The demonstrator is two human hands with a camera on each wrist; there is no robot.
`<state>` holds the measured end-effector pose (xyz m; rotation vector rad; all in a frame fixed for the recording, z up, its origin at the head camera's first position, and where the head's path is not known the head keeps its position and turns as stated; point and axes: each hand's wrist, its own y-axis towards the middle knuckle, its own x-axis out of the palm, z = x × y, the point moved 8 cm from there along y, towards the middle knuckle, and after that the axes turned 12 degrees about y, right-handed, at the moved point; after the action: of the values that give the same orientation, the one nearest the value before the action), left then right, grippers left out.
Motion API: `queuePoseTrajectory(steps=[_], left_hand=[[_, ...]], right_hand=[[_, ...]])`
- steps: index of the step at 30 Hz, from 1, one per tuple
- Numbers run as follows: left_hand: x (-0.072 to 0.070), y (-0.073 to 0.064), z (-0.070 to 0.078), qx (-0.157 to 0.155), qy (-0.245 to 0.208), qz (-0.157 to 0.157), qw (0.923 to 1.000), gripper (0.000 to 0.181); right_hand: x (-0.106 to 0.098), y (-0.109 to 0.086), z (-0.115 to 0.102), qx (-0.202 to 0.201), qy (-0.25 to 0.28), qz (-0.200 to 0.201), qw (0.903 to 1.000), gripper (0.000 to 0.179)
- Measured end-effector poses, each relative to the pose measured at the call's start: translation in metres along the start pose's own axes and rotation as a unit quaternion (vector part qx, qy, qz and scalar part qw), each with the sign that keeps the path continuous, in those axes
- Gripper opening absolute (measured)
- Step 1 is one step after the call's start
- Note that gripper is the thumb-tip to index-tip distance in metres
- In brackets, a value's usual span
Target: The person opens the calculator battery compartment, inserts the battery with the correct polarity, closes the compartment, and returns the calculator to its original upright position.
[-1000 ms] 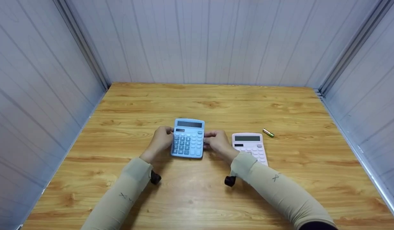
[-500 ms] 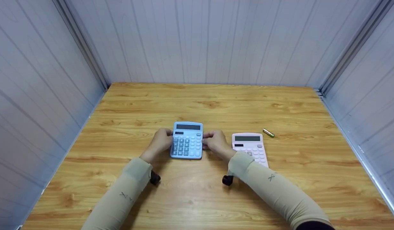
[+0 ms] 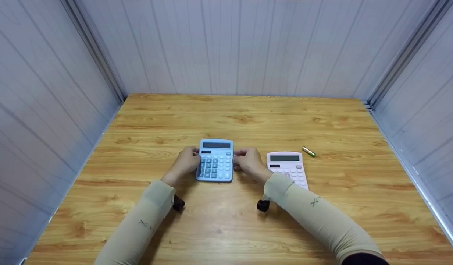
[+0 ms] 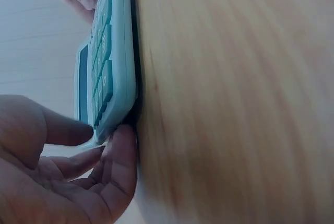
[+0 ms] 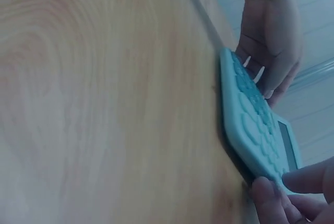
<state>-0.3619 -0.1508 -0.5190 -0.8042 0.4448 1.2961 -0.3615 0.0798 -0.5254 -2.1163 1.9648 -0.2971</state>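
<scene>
Facing pale panelled walls on three sides, you reach across a wood-grain table, your forearms in beige sleeves marked with small dark X's. The blue calculator sits face up between your hands near the middle of the table, its display at the far end; whether its underside fully meets the wood is hard to tell. To its right lies a pink calculator, also face up, its lower part hidden by your right arm. Your left hand pinches the blue calculator's left edge, thumb above and bent fingers below; your right hand pinches the opposite edge the same way. Black attachments show below both wrists. Smallest of all, a silver-and-green battery lies just beyond the pink calculator's upper right corner.
</scene>
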Motion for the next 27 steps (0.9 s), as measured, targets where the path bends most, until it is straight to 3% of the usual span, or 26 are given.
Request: queuePoseTrajectory(steps=[4, 12, 21, 27], left_hand=[[-0.006, -0.003, 0.003, -0.001, 0.002, 0.004, 1.0000, 0.051], [-0.020, -0.010, 0.024, 0.016, -0.006, 0.037, 0.9992, 0.057], [-0.019, -0.016, 0.054, 0.058, -0.007, 0.080, 0.9950, 0.048], [-0.012, -0.021, 0.071, 0.077, -0.027, 0.074, 0.9939, 0.045]], right_hand=[[-0.007, -0.002, -0.013, -0.014, -0.008, -0.006, 0.9999, 0.031], [-0.030, -0.010, -0.038, -0.051, -0.010, -0.014, 0.9986, 0.040], [-0.058, -0.025, -0.062, -0.139, -0.063, -0.001, 0.9883, 0.044], [-0.072, -0.030, -0.065, -0.158, -0.085, 0.008, 0.9837, 0.046]])
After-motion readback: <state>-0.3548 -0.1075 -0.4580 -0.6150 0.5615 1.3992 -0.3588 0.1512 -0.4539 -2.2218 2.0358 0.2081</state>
